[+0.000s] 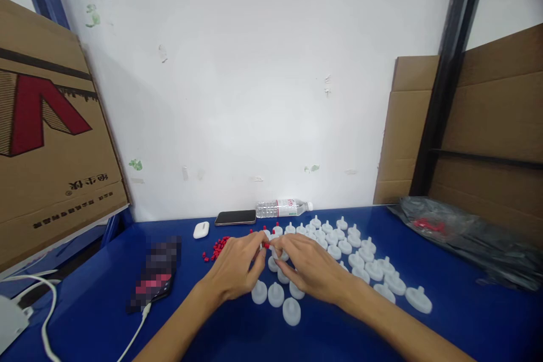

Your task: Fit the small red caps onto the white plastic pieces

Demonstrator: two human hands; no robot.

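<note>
My left hand and my right hand meet over the middle of a blue table. The left fingertips pinch a small red piece. My right hand's fingers curl down on a white round plastic part beside that red piece. Several more white round parts lie in rows under and to the right of both hands. A loose heap of small red pieces lies just left of the left hand.
A plastic water bottle and a dark phone lie at the back by the white wall. A white earbud case, another phone on a cable, a black plastic bag and cardboard boxes ring the table.
</note>
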